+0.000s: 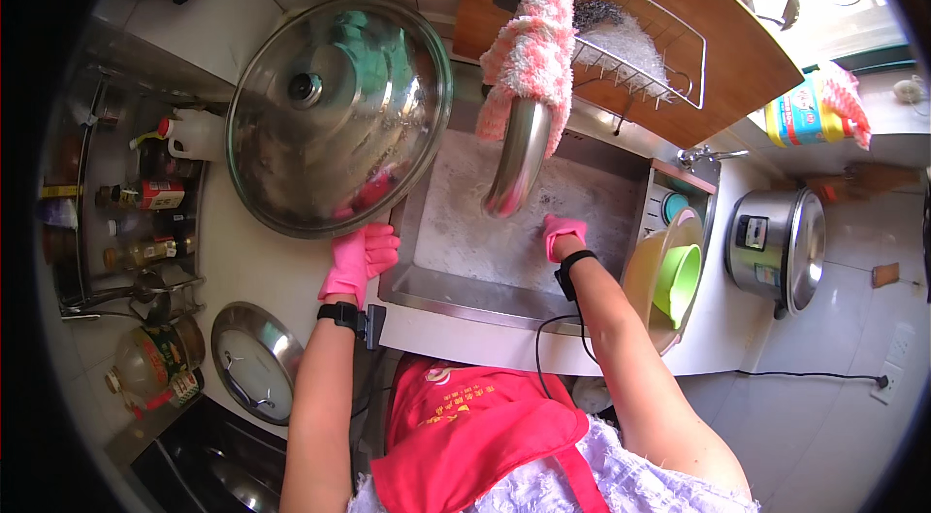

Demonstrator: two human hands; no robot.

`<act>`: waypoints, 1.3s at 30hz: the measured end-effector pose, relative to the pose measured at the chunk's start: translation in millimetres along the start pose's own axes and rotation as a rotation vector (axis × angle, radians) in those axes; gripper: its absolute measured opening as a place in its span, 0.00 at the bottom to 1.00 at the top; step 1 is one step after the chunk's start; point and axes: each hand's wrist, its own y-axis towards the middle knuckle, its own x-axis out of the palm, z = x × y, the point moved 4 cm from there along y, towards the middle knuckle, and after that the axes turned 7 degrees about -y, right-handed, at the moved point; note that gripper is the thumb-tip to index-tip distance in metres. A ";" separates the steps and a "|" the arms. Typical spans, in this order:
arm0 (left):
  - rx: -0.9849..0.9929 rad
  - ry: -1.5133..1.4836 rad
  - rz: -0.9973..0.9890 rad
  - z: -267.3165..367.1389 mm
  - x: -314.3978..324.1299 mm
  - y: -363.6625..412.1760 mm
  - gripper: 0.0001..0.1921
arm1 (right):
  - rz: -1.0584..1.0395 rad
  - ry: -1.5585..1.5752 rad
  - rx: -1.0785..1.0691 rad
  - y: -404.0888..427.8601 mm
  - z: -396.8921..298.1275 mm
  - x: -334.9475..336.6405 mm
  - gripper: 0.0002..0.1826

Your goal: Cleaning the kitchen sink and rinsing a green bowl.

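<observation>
My left hand (361, 260), in a pink rubber glove, grips the near rim of a large glass pot lid (327, 142) with a metal edge and a dark round knob. Some pink shows through the glass near the hand. My right hand (564, 235), also gloved in pink, reaches into the cloudy, foamy water of a stainless steel sink (480, 287). Its fingers are mostly hidden, so what it may hold cannot be seen. Over the sink curves a metal faucet (518, 164) wrapped in a pink and white fluffy cloth (534, 51).
Right of the sink, a beige basin (644, 280) holds a green bowl (676, 284), near a steel rice cooker (764, 251). A wire rack (691, 69) with scouring pads hangs behind. Another lid (254, 360) lies left, beside a pull-out rack (91, 222) of bottles.
</observation>
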 end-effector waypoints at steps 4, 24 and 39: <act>0.005 0.051 0.025 1.8 0.1 -3.0 0.27 | 0.049 -0.193 -0.147 38.8 9.5 -11.9 0.14; 0.013 0.052 0.082 3.5 -1.9 -12.2 0.24 | 0.324 0.359 -0.652 46.8 0.4 4.1 0.10; 0.018 0.063 0.048 7.9 6.7 -16.1 0.25 | -0.026 0.030 -0.110 79.8 31.2 23.5 0.13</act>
